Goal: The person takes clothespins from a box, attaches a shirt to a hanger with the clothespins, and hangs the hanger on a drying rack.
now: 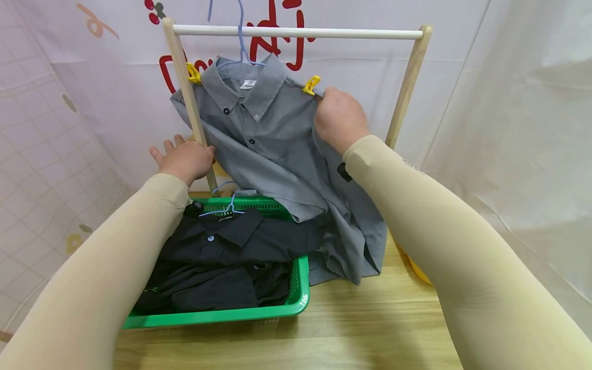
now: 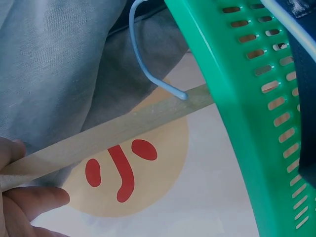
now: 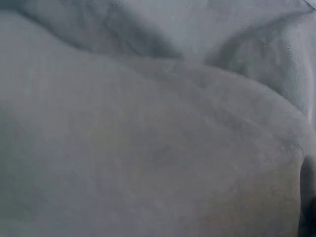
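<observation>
A grey button-up shirt [image 1: 282, 123] hangs on a light blue hanger [image 1: 242, 49], whose neck crosses the white rod in the head view. Yellow clips [image 1: 311, 85] sit at both shoulders. My right hand [image 1: 341, 117] grips the shirt at the shoulder beside one clip, its fingertips hidden by cloth. With thumb and finger on either side, my left hand [image 1: 182, 159] pinches the rack's wooden post [image 2: 113, 129], the other fingers spread. Blurred grey cloth [image 3: 148, 128] fills the right wrist view.
A green basket [image 1: 302, 288] of dark shirts [image 1: 222, 277] stands below on the wooden table [image 1: 351, 329]. Another blue hanger [image 2: 148, 71] sticks out past its rim. The grey shirt's lower part drapes over the basket's right side. A second post [image 1: 409, 85] bounds the rack on the right.
</observation>
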Tool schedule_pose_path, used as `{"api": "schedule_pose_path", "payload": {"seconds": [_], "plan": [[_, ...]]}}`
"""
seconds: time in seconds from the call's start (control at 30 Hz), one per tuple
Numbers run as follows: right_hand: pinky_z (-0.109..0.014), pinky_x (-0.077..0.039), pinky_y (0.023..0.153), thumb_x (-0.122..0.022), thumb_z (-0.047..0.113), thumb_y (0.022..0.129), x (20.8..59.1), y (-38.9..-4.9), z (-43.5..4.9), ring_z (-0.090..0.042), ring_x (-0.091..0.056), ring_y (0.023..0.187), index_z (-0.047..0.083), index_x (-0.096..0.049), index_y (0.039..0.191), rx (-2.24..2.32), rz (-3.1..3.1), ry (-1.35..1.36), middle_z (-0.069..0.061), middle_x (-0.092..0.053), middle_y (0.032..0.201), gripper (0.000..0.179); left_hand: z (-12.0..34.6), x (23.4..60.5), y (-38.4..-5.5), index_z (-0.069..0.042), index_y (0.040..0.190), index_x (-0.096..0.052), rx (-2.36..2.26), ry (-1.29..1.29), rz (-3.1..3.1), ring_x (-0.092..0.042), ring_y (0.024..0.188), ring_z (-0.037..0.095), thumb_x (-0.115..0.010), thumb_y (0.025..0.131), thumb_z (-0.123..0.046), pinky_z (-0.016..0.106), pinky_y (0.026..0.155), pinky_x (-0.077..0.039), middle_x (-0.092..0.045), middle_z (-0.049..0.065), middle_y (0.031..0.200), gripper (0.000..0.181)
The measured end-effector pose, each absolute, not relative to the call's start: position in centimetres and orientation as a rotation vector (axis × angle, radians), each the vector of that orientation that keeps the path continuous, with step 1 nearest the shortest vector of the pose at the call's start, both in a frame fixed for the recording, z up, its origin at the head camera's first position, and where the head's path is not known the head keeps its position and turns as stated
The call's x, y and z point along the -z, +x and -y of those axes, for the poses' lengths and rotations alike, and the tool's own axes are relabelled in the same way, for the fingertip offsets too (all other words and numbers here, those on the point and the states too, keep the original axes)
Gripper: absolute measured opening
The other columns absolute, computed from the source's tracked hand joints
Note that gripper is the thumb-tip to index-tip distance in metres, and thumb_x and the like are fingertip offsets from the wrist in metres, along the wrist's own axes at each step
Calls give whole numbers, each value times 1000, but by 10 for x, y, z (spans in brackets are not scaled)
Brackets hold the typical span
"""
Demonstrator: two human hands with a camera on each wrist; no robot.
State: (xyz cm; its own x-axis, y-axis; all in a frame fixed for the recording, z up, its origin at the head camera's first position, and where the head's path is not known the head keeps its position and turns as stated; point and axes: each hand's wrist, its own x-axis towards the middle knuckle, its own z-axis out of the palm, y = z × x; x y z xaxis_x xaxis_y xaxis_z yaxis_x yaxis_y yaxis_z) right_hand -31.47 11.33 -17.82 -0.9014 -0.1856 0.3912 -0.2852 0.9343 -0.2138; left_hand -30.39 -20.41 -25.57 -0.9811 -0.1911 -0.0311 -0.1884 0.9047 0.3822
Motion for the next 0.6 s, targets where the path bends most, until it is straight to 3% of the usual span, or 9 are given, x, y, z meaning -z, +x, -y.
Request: {"api": "schedule_pose_path", "payload": {"seconds": [0.27,0.6], "plan": [[-54,-59,84,-31,10,101,173,-305,-112,-41,-71,91,-6,-61,109,-341,2718,316,-23,-66,94,34,204,255,-303,11,134,-64,583,313,3060,7,156,62,-39,110,-47,78,118,18,-1,41,169,68],[-52,-59,84,-33,8,97,171,-299,-113,-36,-67,89,-4,-63,104,-329,2800,332,-22,-67,97,33,201,255,-299,11,132,-65,564,319,3053,4,156,63,-40,110,-47,78,119,16,-3,41,168,67]]}}
